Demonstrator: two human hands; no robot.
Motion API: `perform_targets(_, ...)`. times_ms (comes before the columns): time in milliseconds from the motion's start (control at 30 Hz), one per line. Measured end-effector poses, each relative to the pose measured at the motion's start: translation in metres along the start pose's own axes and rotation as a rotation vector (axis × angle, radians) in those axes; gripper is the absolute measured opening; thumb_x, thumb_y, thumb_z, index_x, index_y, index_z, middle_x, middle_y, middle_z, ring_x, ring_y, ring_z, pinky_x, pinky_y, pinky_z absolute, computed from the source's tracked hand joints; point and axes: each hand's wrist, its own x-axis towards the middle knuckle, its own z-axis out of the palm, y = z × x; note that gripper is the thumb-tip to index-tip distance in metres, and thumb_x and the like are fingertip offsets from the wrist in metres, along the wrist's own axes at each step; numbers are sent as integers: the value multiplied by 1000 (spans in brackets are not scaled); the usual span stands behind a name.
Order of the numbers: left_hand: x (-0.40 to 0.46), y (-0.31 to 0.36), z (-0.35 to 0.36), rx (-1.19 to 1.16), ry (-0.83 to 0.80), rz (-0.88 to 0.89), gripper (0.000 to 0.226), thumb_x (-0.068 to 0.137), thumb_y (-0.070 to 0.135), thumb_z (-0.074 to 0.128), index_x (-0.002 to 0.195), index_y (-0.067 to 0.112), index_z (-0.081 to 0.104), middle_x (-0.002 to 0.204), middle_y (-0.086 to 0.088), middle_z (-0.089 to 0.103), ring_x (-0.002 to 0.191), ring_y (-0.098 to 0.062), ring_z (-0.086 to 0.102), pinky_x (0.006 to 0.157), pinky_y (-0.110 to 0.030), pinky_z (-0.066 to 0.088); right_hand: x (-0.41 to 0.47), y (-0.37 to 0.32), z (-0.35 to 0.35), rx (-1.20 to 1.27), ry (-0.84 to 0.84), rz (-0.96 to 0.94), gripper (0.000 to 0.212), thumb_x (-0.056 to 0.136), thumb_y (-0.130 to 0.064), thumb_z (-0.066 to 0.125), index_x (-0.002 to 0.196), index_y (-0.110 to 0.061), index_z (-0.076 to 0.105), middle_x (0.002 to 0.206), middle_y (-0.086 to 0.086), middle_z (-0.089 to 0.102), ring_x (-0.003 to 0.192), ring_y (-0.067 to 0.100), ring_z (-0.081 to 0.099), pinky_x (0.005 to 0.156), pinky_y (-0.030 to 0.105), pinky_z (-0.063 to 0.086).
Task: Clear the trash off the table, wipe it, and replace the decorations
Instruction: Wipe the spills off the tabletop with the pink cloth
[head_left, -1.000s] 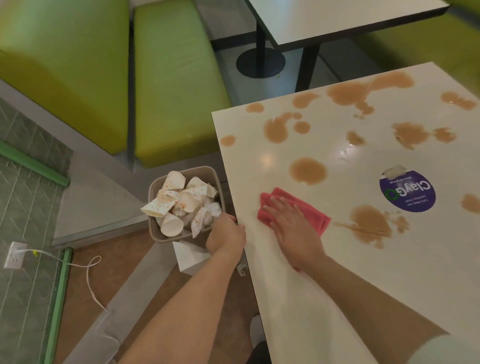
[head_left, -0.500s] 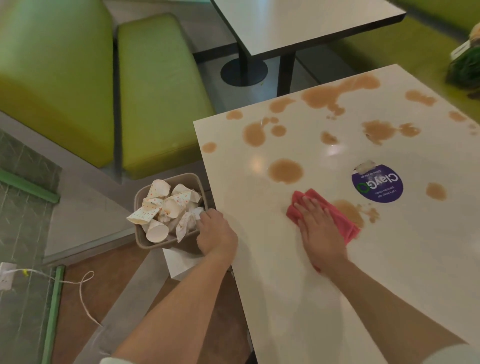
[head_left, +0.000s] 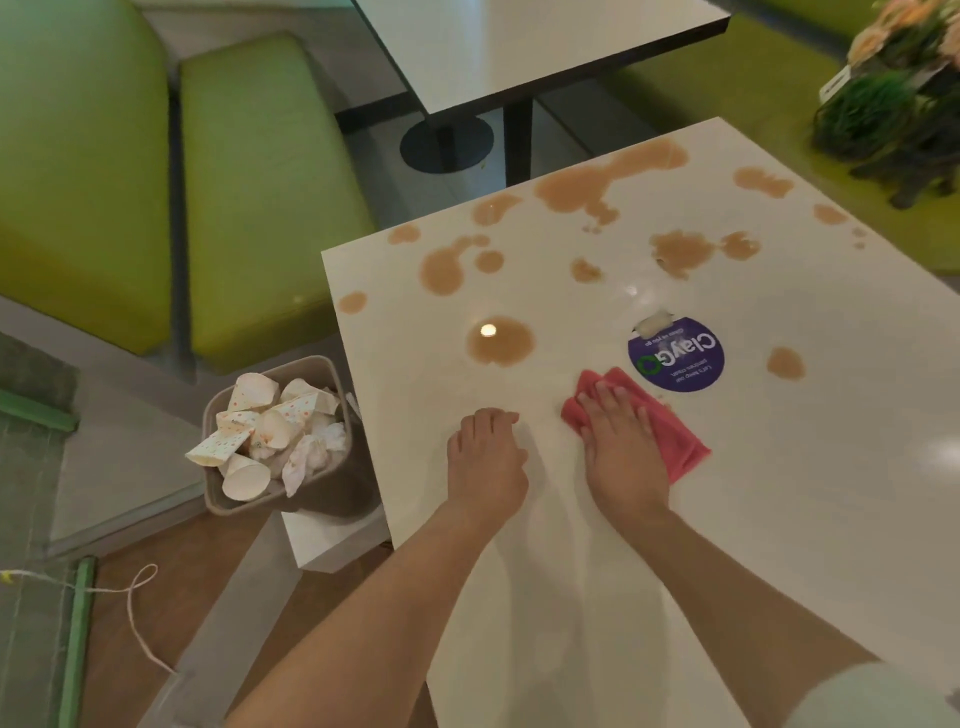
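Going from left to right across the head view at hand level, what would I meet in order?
Trash bin full of paper cups → left hand on the table → right hand pressing the red cloth.

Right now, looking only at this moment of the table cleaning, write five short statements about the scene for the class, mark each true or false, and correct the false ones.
1. The right hand presses flat on a pink cloth. True.
2. The left hand grips the bin's rim. False: it rests on the table near the table's left edge.
3. The bin holds paper cups and crumpled tissue. True.
4. The table is wiped clean. False: many brown spills remain.
5. The cloth covers the purple sticker. False: it lies just beside the sticker.
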Motion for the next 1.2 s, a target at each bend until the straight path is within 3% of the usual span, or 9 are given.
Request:
perform_targets(167,12,31,12,50,-122,-100,71,96,31,52,153,11,15,160,-8,13,148,-25,12,120,-35,11,-59,16,-5,41,-91,-298,48,101,-27,29,146,-27,43,157,-8,32,148,9,19,122,35,11)
perform_targets(367,19,39,20,212,-149,-132,77,94,35,56,152,10,12,159,-10,13,146,-26,15,119,-38,16,3,52,-21,18,-41,-87,60,97,-37,12,149,-23,37,160,-4,25,150,15,16,122,32,3)
perform_targets(467,22,41,22,241,-145,-183,71,97,30,51,153,14,10,160,-5,11,147,-23,14,119,-41,15,16,28,-12,32,-14,-91,56,97,-31,20,146,-18,43,158,2,30,148,21,22,121,33,3)
perform_targets(567,22,46,23,262,-174,-209,70,99,33,46,154,14,6,162,-4,6,149,-21,9,120,-42,12,-20,30,-12,43,-72,-299,48,98,-25,32,144,-21,47,155,-2,36,146,18,28,121,33,7)
perform_targets(667,22,47,23,253,-173,-228,69,99,29,46,154,15,5,162,-3,4,149,-20,7,120,-42,11,-24,57,-25,47,-138,-427,46,101,-28,29,144,-25,46,156,-7,34,146,12,26,121,30,8)
perform_targets(867,19,46,24,233,-141,-214,71,98,26,48,154,15,7,162,-2,4,149,-20,7,121,-43,10,32,40,-18,55,-72,-191,63,95,-36,11,149,-20,39,160,-1,25,150,18,15,122,31,0)
perform_targets(1067,16,38,16,189,-120,-162,77,96,41,53,154,18,8,163,1,5,149,-15,6,121,-40,6,-8,43,-14,40,-136,-380,52,102,-34,19,150,-24,36,161,-5,21,150,12,11,122,32,4)
perform_targets(1200,12,29,16,127,-92,-95,74,96,44,51,155,21,12,162,4,8,149,-12,9,121,-37,5,39,32,-11,-10,-85,-250,59,98,-37,14,150,-21,36,161,-1,23,150,16,13,122,31,1)
